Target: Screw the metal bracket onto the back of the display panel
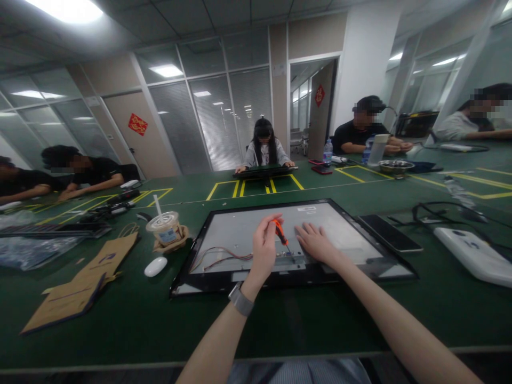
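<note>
A flat display panel [232, 229] with a black frame and a grey back lies on the green table in front of me. My left hand [264, 242], with a metal watch band at the wrist, is closed around the orange and black handle of a screwdriver [281, 233]. The screwdriver's shaft points down to a small circuit board [290, 257] near the panel's front edge. Thin red and black wires [224, 252] run left from that board. My right hand [316, 242] rests flat on the panel's back, fingers spread, just right of the screwdriver.
Left of the panel are a white mouse [156, 266], an iced drink cup [165, 226] and a brown paper bag [86, 277]. To the right lie a black phone [390, 233], a white device [472, 253] and cables. Several people sit around the table; one opposite holds another panel [265, 172].
</note>
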